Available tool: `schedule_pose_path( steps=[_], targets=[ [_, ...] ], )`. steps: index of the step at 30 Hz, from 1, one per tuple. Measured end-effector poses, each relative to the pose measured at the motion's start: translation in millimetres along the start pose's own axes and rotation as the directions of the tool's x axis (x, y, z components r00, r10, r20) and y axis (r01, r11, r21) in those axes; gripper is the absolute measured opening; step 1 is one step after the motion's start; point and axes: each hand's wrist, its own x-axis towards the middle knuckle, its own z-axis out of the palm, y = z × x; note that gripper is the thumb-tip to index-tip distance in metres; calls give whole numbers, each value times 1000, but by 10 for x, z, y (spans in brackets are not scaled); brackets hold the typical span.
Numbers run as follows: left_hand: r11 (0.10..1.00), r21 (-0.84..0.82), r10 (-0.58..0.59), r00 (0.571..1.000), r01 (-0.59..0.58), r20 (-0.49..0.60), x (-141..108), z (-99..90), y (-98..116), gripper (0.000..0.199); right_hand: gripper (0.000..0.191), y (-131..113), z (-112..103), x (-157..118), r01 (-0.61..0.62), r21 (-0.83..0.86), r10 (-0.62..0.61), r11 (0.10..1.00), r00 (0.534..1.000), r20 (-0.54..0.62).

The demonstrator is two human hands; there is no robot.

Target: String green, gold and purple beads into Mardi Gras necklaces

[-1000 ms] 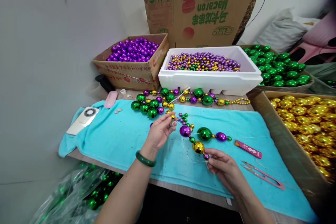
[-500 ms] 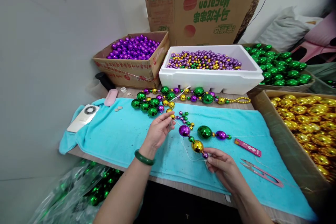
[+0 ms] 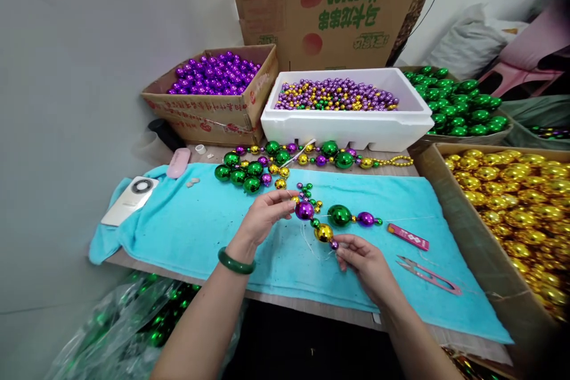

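Observation:
My left hand (image 3: 263, 215), with a green bangle (image 3: 236, 260) at the wrist, pinches a small gold bead (image 3: 295, 200) against the large purple bead (image 3: 304, 210) of a short bead strand. A small green bead (image 3: 314, 222) and a large gold bead (image 3: 323, 232) follow along it. The strand's other end is in my right hand (image 3: 360, 254), whose thumb and forefinger close on a small purple bead (image 3: 333, 245). White thread (image 3: 314, 252) loops below the strand. Behind it a second piece, with a large green bead (image 3: 340, 215) and a purple bead (image 3: 366, 218), lies on the turquoise towel (image 3: 187, 237).
Pink thread snips (image 3: 430, 276) and a small pink box (image 3: 408, 237) lie right of my hands. A finished-looking bead string (image 3: 344, 160) stretches behind. Boxes of purple (image 3: 209, 122), mixed (image 3: 342, 130) and gold beads (image 3: 481, 243) border the table. A phone (image 3: 130, 200) rests left.
The small gold bead in my left hand has come up against the large purple bead; bare thread showed between them before. The whole view has shifted slightly.

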Motion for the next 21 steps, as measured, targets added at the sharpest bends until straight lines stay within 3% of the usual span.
schedule_pose_path(
  steps=[3,5,8,10,13,17,21],
  targets=[
    [994,75,78,995,-74,-58,-4,36,1,24,37,52,64,14,-23,58,24,998,999,-31],
    [970,156,201,976,-187,-80,-14,73,37,19,36,78,102,29,-31,67,33,997,999,-27],
    [903,250,375,925,-349,-62,-49,156,150,12,31,41,159,63,-4,-71,3,997,1000,-16],
    [872,292,424,905,-393,-47,-86,229,243,11,25,-63,208,75,104,-273,-125,956,990,-61],
    [847,334,440,898,-412,-8,-155,360,369,12,25,-315,323,51,314,-478,-391,820,918,-68],
    [807,315,504,861,-500,75,-232,504,533,12,25,-602,529,21,465,-392,-473,793,877,84],
    [810,183,561,827,-557,33,-244,481,769,15,17,-647,668,95,417,-343,-393,842,909,139]
  ],
)
